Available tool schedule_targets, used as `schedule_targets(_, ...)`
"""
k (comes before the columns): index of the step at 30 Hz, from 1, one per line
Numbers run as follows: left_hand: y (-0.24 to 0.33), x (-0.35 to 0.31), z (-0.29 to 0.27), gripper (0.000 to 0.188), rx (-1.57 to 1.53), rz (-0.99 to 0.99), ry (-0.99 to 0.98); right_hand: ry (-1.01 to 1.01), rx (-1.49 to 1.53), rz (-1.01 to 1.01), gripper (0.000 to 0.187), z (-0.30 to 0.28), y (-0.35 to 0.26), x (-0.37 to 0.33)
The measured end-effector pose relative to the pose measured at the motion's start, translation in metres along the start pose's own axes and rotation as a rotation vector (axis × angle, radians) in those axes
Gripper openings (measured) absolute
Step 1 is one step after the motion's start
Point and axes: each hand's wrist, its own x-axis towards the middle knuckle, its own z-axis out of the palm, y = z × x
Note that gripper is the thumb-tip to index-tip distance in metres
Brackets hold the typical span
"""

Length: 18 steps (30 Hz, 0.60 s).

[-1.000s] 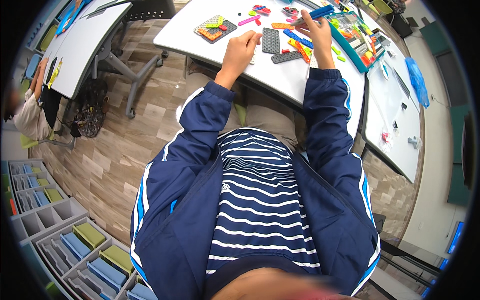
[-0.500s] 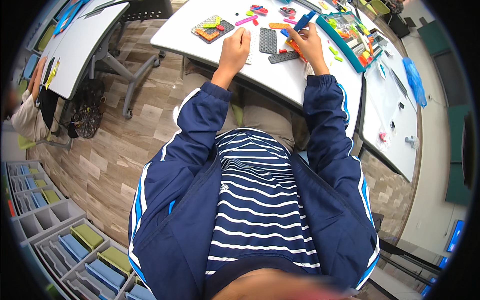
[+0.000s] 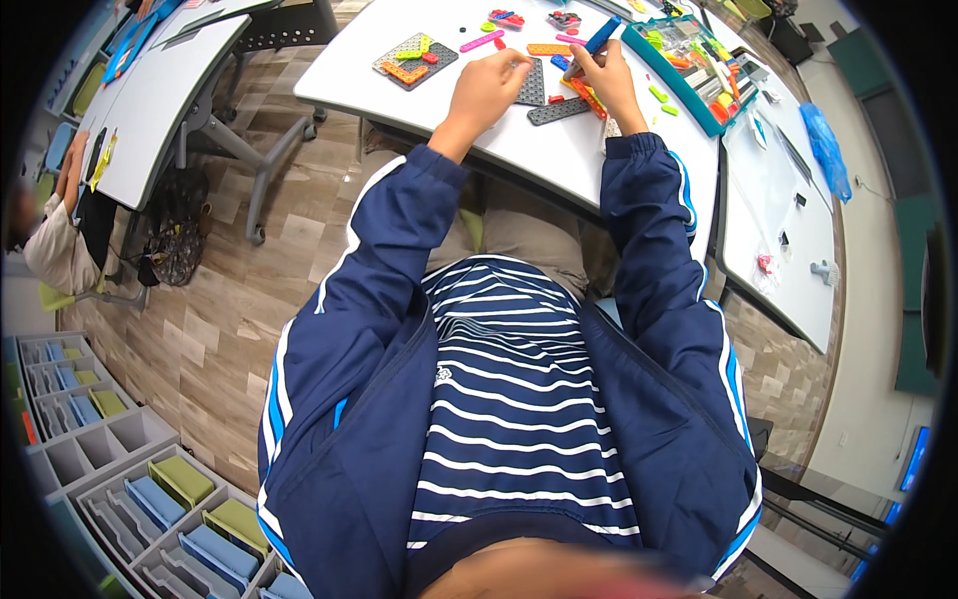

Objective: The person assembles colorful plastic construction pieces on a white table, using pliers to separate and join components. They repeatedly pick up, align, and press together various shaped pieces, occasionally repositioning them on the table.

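In my right hand [image 3: 611, 84] is a long blue stick-shaped piece [image 3: 602, 36], gripped between thumb and fingers and slanting up to the right. Just below that hand lie orange perforated strips [image 3: 587, 95] and a dark grey perforated strip [image 3: 559, 111]. My left hand [image 3: 484, 92] is closed, its fingertips pinched together over the edge of a dark grey studded plate [image 3: 532, 86]. Whatever is in that pinch, if anything, is too small to make out. Left of it sits another grey plate [image 3: 415, 60] carrying lime and orange pieces.
A teal organiser case [image 3: 683, 82] with colourful parts stands on the white table [image 3: 349, 70] at right. Pink strips [image 3: 482, 39], an orange strip [image 3: 555, 49] and lime pieces [image 3: 659, 95] lie about. A blue plastic bag [image 3: 824, 155] hangs at the far right. Another person sits at the left table.
My left hand has moved right, over the grey studded plate, its fist changing to a pinch. My right hand has shifted slightly left with the blue piece still in it.
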Motion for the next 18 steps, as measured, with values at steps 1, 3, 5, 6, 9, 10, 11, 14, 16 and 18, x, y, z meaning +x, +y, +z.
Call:
schedule_targets(1, -0.001, 0.008, 0.008, 0.023, 0.073, 0.053, -0.022, -0.005, 0.016, 0.050, 0.054, 0.000, 0.002, 0.002)
schedule_targets(3, -0.003, 0.027, 0.025, 0.029, 0.241, 0.207, -0.047, -0.041, 0.028, 0.038, 0.055, 0.000, 0.004, 0.003)
schedule_targets(5, -0.006, 0.040, 0.040, 0.036, 0.282, 0.125, -0.137, -0.033, 0.081, 0.049, 0.058, 0.000, 0.004, 0.000)
schedule_targets(6, -0.007, 0.045, 0.046, 0.037, 0.295, 0.090, -0.181, -0.009, 0.129, 0.050, 0.060, 0.000, 0.004, -0.005)
schedule_targets(9, -0.012, 0.053, 0.053, 0.039, 0.302, 0.129, -0.196, -0.014, 0.253, 0.056, 0.061, -0.001, -0.001, -0.011)
schedule_targets(10, -0.014, 0.054, 0.052, 0.038, 0.289, 0.101, -0.220, -0.032, 0.266, 0.054, 0.060, -0.003, -0.003, -0.013)
schedule_targets(11, -0.015, 0.054, 0.051, 0.038, 0.276, 0.070, -0.246, -0.050, 0.281, 0.054, 0.060, -0.003, -0.005, -0.017)
schedule_targets(14, -0.016, 0.056, 0.049, 0.037, 0.302, 0.059, -0.269, -0.052, 0.333, 0.080, 0.057, -0.003, -0.010, -0.019)
schedule_targets(16, -0.018, 0.057, 0.049, 0.037, 0.295, 0.054, -0.279, -0.034, 0.390, 0.090, 0.054, -0.004, -0.011, -0.019)
schedule_targets(18, -0.020, 0.058, 0.049, 0.036, 0.282, 0.084, -0.259, -0.017, 0.390, 0.131, 0.052, -0.004, -0.010, -0.018)
